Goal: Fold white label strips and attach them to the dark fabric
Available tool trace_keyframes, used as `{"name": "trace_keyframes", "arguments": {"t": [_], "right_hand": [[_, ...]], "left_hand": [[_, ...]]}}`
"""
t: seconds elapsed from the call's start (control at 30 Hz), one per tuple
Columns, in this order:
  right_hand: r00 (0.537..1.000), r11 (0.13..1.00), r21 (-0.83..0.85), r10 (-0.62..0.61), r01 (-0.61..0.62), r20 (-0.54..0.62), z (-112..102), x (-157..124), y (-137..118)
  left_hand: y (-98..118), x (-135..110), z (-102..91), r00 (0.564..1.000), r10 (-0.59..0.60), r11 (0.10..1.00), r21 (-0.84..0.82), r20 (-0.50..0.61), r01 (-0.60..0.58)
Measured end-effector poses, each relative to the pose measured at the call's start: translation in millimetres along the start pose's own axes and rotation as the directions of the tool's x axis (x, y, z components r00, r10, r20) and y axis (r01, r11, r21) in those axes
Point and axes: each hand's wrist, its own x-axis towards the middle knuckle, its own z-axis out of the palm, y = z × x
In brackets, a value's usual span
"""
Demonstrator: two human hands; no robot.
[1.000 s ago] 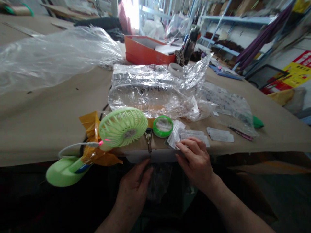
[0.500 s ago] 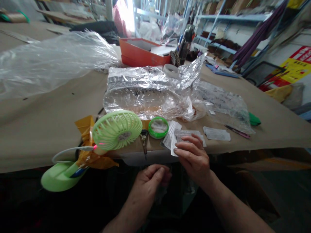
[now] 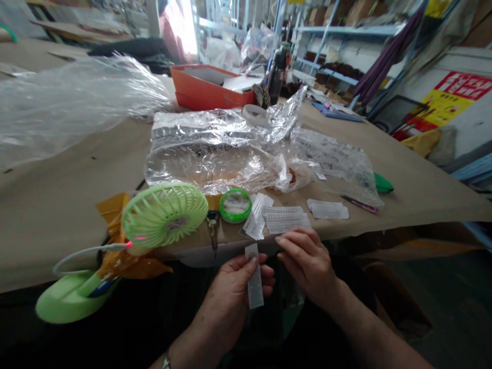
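Observation:
My left hand (image 3: 234, 289) is closed below the table's front edge, its thumb pressing a narrow white paper slip (image 3: 254, 287) against the fingers. The slip stands nearly upright. Beside it on the right, my right hand (image 3: 307, 261) is open with loosely bent fingers, and nothing shows in them. Just beyond its fingertips lies a stack of printed paper slips (image 3: 286, 219). Another fanned pile of slips (image 3: 258, 215) overlaps that stack on the left, and a third pile (image 3: 328, 209) lies to the right. A round green tub (image 3: 236, 206) with whitish contents stands beside the fanned pile.
A green fan (image 3: 165, 215) with a cable stands at the front left. A small screwdriver-like tool (image 3: 212, 230) lies by it. Clear plastic bags (image 3: 207, 159) with a tape roll (image 3: 255, 115) cover the middle. Behind is an orange box (image 3: 211, 97); tweezers-like tool (image 3: 360, 204) lies right.
A white slip that was in my right hand over the stack is now in my left hand. My right hand has drawn back slightly toward me. The camera view has shifted rightward.

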Motion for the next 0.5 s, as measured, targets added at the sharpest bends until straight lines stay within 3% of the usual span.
{"name": "trace_keyframes", "arguments": {"t": [0.1, 0.17, 0.5], "right_hand": [[0.995, 0.98, -0.185, 0.088, -0.078, 0.047, -0.4, 3.8, 15.2], [0.996, 0.975, -0.213, 0.079, -0.068, 0.042, 1.2, 4.0, 20.1], [0.992, 0.998, -0.005, 0.063, -0.064, -0.11, -0.9, 4.1, 25.0]], "left_hand": [[-3.6, -2.6, -0.1, 0.999, -0.017, 0.998, 0.065, -0.028, 0.019], [-5.7, -3.2, 0.7, 0.999, -0.032, 0.996, 0.087, -0.038, 0.035], [-6.4, -2.6, 1.4, 0.992, -0.101, 0.989, 0.119, 0.072, 0.092]]}}
